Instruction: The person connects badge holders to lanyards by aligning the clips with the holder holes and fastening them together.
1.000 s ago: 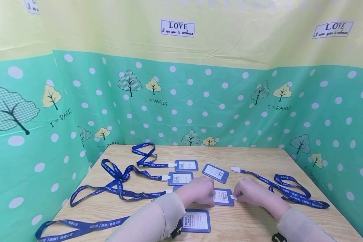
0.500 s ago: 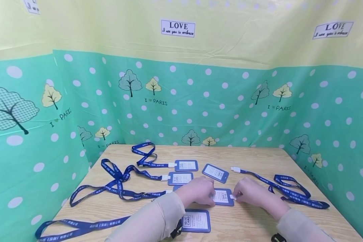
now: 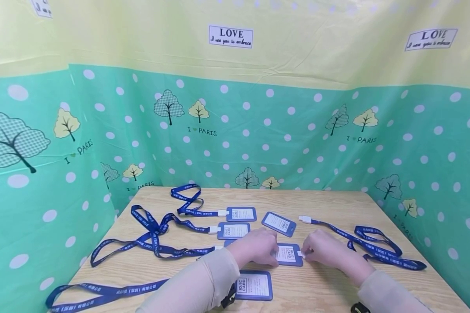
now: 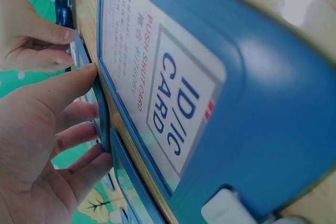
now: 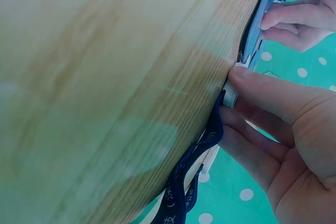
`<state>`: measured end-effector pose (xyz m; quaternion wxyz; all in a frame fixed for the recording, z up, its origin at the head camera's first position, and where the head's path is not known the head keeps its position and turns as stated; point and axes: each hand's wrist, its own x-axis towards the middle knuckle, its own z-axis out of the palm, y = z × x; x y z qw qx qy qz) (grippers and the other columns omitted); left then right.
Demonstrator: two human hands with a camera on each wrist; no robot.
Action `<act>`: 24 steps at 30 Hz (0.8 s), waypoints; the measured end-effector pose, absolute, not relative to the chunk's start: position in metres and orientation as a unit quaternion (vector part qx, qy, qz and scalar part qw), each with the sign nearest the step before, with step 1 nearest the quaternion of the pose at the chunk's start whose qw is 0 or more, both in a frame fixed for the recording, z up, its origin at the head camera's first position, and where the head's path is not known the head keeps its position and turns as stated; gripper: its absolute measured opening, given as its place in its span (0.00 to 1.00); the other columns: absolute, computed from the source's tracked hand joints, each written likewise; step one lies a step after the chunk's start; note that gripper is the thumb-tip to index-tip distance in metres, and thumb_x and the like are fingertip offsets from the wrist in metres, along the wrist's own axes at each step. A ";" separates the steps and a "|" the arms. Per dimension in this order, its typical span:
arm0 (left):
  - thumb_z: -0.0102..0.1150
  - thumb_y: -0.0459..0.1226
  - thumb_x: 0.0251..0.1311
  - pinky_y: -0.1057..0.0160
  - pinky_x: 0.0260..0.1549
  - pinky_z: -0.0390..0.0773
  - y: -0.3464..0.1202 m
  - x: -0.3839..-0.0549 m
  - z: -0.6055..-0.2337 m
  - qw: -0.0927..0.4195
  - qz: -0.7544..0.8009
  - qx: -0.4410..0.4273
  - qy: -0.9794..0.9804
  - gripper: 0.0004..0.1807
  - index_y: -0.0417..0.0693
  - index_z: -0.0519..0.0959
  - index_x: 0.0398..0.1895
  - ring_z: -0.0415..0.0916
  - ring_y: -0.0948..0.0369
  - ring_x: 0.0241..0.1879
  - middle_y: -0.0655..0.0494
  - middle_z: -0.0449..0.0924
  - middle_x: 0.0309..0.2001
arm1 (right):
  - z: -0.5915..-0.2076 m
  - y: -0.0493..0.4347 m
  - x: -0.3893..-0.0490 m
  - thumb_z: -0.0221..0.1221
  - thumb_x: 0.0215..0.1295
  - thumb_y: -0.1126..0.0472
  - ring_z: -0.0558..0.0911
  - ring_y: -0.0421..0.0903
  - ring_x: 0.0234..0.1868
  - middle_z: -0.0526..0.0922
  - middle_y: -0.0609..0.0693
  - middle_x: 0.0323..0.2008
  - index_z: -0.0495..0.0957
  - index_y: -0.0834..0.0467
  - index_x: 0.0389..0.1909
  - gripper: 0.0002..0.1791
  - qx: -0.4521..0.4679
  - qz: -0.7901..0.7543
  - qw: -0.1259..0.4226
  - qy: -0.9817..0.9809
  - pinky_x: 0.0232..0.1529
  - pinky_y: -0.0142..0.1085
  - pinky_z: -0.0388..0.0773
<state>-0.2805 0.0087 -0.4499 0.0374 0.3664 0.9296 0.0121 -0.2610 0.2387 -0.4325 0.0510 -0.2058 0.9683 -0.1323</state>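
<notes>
A blue badge holder point(image 3: 290, 255) with an ID/IC card in it lies between both hands on the wooden table. My left hand point(image 3: 258, 247) grips it by its left part, thumb on one edge and fingers on the other, as the left wrist view shows. At its right end, my right hand point(image 3: 322, 248) pinches a white clip point(image 5: 231, 95) between thumb and fingers. From that clip a dark blue lanyard point(image 5: 181, 174) trails off in the right wrist view; the arm mostly hides it in the head view. Whether the clip is fastened cannot be told.
Nearer the front edge lies another badge holder point(image 3: 253, 285). Behind the hands are a badge holder point(image 3: 240, 214), a second badge holder point(image 3: 233, 231) and a tilted, loose badge holder point(image 3: 279, 224). Several lanyards spread left; one lanyard point(image 3: 376, 248) lies right. A polka-dot curtain point(image 3: 266, 130) surrounds the table.
</notes>
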 end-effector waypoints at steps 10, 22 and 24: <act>0.73 0.59 0.53 0.65 0.49 0.75 0.008 -0.279 -0.449 0.040 0.014 0.367 0.929 0.18 0.68 0.89 0.46 0.71 0.67 0.42 0.68 0.76 0.44 | -0.432 0.241 -0.262 0.76 0.50 0.66 0.87 0.47 0.40 0.89 0.47 0.35 0.90 0.50 0.33 0.10 -0.232 -0.129 0.045 0.963 0.44 0.45 0.85; 0.73 0.59 0.53 0.65 0.48 0.76 0.009 -0.279 -0.448 0.041 0.013 0.360 0.932 0.18 0.68 0.89 0.45 0.72 0.66 0.42 0.68 0.76 0.45 | -0.432 0.244 -0.261 0.76 0.48 0.66 0.87 0.46 0.39 0.89 0.46 0.34 0.90 0.50 0.33 0.11 -0.263 -0.121 0.039 0.956 0.41 0.42 0.85; 0.73 0.59 0.53 0.65 0.48 0.76 0.009 -0.279 -0.447 0.040 0.010 0.361 0.932 0.18 0.68 0.89 0.45 0.72 0.66 0.41 0.68 0.76 0.45 | -0.432 0.244 -0.261 0.76 0.48 0.66 0.87 0.45 0.38 0.89 0.46 0.34 0.90 0.50 0.33 0.11 -0.265 -0.121 0.040 0.956 0.41 0.42 0.85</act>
